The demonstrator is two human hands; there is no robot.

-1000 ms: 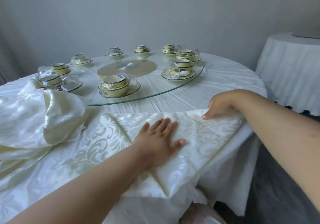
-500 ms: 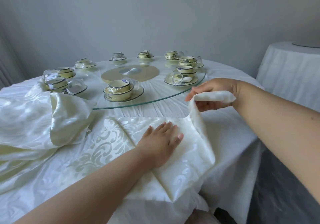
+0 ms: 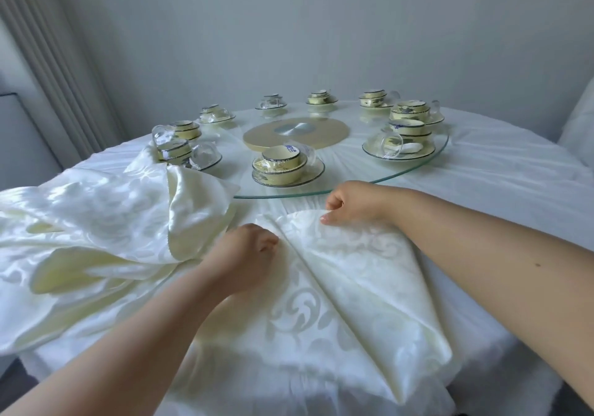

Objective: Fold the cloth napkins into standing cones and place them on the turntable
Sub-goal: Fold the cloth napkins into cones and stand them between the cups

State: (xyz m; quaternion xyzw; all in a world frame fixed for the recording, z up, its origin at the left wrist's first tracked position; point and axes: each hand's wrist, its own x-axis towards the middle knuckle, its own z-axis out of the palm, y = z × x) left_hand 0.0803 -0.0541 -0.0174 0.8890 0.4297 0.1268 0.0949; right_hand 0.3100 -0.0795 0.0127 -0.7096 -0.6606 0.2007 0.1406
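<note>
Napkin in work: a cream damask cloth napkin [image 3: 337,290] is lying on the near part of the white-clothed round table [image 3: 514,184], one flap folded over it.
Right hand: the right hand [image 3: 350,202] is pinching the flap's far corner, bringing it inward — likely to build the cone's slant.
Left hand: the left hand [image 3: 247,255] is pressing down with curled fingers, probably anchoring the fold; whether it is gripping cloth, I cannot tell.
Edges: the napkin's near corner is hanging over the table edge.
Room: the round glass turntable [image 3: 418,171] is carrying yellow cup-and-saucer sets [image 3: 284,165], with gaps between them; a heap of spare satin napkins [image 3: 96,222] is crowding the left.
</note>
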